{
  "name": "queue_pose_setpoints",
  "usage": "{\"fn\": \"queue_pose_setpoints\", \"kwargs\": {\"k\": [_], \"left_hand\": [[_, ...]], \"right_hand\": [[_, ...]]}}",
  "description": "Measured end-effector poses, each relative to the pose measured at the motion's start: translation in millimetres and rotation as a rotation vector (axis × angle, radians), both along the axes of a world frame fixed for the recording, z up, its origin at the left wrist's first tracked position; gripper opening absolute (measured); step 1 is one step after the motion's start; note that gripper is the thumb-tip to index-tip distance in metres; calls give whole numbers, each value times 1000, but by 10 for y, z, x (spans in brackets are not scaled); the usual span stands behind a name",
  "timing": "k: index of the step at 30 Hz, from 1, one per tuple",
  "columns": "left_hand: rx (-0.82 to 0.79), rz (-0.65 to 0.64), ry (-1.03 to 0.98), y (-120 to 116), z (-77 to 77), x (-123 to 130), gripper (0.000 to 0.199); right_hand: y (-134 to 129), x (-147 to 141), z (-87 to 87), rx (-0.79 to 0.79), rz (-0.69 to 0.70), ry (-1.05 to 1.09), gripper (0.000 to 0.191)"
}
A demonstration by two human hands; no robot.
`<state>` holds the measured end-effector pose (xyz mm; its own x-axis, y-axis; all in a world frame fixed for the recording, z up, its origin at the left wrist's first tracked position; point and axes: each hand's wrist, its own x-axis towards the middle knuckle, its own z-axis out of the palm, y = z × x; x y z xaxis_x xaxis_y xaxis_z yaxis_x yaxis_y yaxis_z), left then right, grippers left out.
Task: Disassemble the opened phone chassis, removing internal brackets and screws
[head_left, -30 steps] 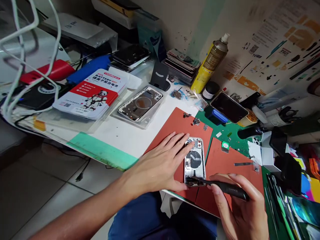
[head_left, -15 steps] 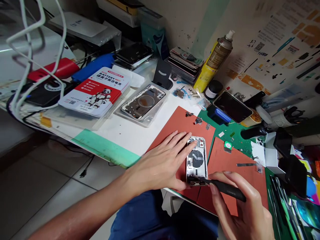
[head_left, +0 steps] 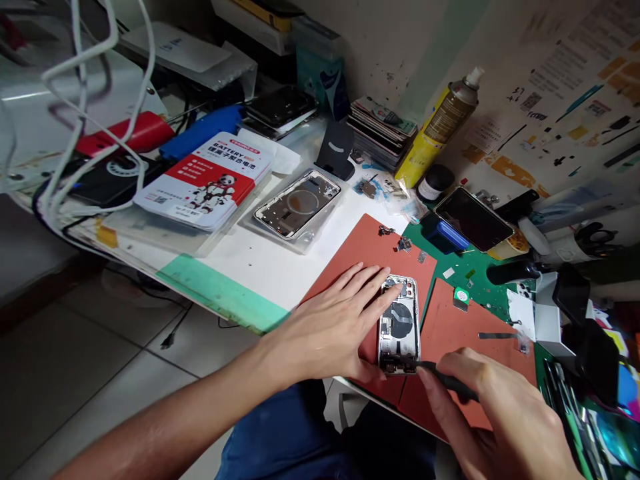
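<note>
An opened phone housing [head_left: 401, 320] lies on a reddish-brown mat, its inner side up, with a round black pad and small parts inside. Across its left edge my left hand [head_left: 325, 320] is spread flat, the index fingertip resting on the upper end near the camera holes and the thumb by the lower left corner. My right hand [head_left: 500, 407] grips black tweezers [head_left: 450, 382] between thumb and fingers. Their tip reaches into the lower end of the housing; exactly what it touches is too small to make out.
Small metal parts [head_left: 403, 245] lie on the mat above the housing. A second phone back [head_left: 300, 203] rests in a clear tray beside a battery box [head_left: 207, 180]. Rightward are a propped phone [head_left: 473, 219], a spray can [head_left: 440, 127] and several tools [head_left: 567, 410].
The whole view has shifted slightly. My right hand has turned over further and covers more of the tweezers, whose tip stays at the housing's lower end. My left hand keeps its place.
</note>
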<state>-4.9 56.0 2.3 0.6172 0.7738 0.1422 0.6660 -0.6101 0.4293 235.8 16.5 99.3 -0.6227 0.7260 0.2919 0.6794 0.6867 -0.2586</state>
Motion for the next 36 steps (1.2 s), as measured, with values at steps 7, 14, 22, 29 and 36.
{"fn": "queue_pose_setpoints", "kwargs": {"k": [7,14,22,29,36], "left_hand": [[12,18,-17,-14,-4,-1,128],[24,17,-36,-13,6,7,125],[26,16,-35,-5,-3,2,124],[18,20,-37,-16,13,-5,123],[25,18,-13,-19,14,-8,122]], "right_hand": [[-34,-9,-44,19,-30,29,11],[13,-53,-43,24,-14,60,15],[-61,-25,-112,63,-98,63,16],[-140,-46,-159,107,-203,64,16],[-154,-80,-229,127,-320,109,28]]}}
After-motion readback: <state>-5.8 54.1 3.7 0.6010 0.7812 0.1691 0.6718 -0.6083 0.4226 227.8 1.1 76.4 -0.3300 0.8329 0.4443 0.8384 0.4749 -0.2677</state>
